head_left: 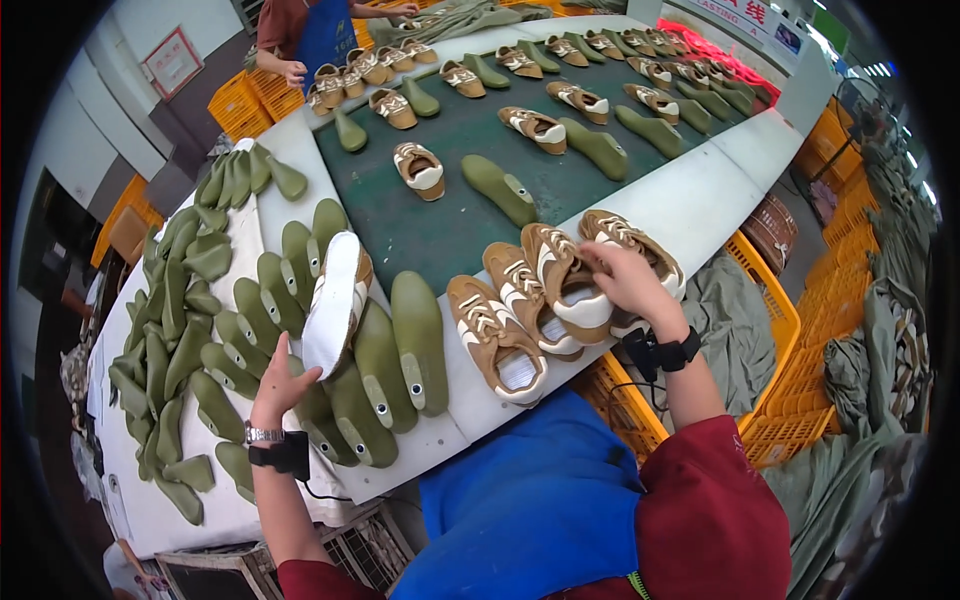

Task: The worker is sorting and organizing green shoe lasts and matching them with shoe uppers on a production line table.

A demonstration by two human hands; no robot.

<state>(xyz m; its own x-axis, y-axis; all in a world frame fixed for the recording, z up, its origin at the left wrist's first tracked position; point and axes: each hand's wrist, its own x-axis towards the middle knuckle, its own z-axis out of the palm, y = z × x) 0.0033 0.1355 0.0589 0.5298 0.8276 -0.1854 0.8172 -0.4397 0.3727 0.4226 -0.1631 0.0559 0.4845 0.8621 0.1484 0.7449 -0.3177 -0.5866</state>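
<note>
My left hand [284, 385], fingers spread, is at the heel end of a brown-and-white sneaker [338, 300] whose white sole faces up. That sneaker leans over several green shoe lasts [385, 375], and its upper is mostly hidden. On the right, my right hand [630, 280] has its fingers closed at the collar of another tan-and-white laced sneaker [562, 270]. Beside it stand more sneakers, one at the left end of the row [492, 335] and one partly behind my hand [640, 240].
A green conveyor belt [400, 225] carries sneakers and lasts away from me. Many loose lasts [165, 350] cover the left table. Yellow crates [770, 310] with grey-green cloth [725, 325] stand at right. Another person in a blue apron [328, 40] is at the far left.
</note>
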